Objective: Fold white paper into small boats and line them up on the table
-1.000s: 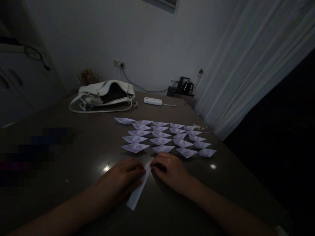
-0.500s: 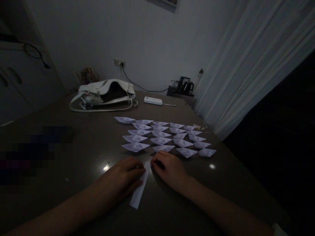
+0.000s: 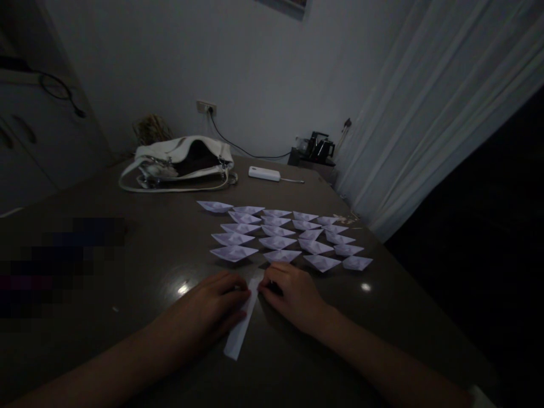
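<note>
A narrow folded strip of white paper [image 3: 240,335] lies slantwise on the dark table in front of me. My left hand [image 3: 215,303] rests over its left side, fingers curled and pressing on it; part of the strip is hidden under them. At the strip's upper right edge, my right hand [image 3: 293,292] has thumb and fingertips pinched together on the paper. Just beyond the hands stand several folded white paper boats [image 3: 278,243] in rows, the nearest one close behind my right knuckles.
A white handbag [image 3: 182,156] sits at the back left of the table [image 3: 161,226]. Right of it lies a white power bank [image 3: 264,174] with a short cable. A black kettle [image 3: 323,150] stands on a low stand by the curtain [image 3: 408,124]. A blurred patch covers the left side.
My right fingertips have slid slightly down and left along the strip's edge. The left hand, the strip and the boats stay practically where they were.
</note>
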A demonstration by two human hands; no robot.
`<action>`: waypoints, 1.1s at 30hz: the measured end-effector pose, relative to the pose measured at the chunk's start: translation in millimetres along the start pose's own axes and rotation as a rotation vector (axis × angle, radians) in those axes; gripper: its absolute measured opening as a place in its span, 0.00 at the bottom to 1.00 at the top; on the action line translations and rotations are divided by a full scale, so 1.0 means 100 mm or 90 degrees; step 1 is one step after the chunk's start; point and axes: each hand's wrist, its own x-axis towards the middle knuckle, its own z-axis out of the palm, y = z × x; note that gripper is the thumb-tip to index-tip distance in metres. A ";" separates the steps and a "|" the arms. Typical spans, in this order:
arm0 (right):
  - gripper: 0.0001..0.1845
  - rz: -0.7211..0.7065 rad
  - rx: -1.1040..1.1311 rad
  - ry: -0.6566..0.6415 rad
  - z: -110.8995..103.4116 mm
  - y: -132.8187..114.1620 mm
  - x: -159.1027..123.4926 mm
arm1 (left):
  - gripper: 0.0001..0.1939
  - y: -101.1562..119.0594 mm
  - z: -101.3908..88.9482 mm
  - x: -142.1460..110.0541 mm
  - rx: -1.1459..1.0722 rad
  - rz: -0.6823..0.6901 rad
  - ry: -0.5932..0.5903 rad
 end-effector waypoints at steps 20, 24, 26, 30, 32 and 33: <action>0.03 -0.069 -0.052 -0.015 0.00 -0.08 -0.07 | 0.11 -0.02 0.03 0.00 0.018 0.017 -0.026; 0.03 -0.071 -0.044 -0.004 0.02 -0.07 -0.07 | 0.10 -0.01 0.02 0.00 0.017 0.014 -0.035; 0.02 -0.069 -0.041 -0.002 0.03 -0.07 -0.07 | 0.10 -0.01 0.02 0.00 0.015 0.007 -0.039; 0.02 -0.070 -0.004 -0.012 0.04 -0.09 -0.09 | 0.10 -0.02 0.03 0.00 0.010 0.013 -0.024; 0.02 -0.078 0.016 -0.017 0.04 -0.11 -0.10 | 0.10 -0.03 0.03 -0.01 0.009 0.018 -0.015; 0.02 -0.081 0.020 -0.018 0.04 -0.12 -0.10 | 0.10 -0.03 0.04 -0.01 0.011 0.018 -0.013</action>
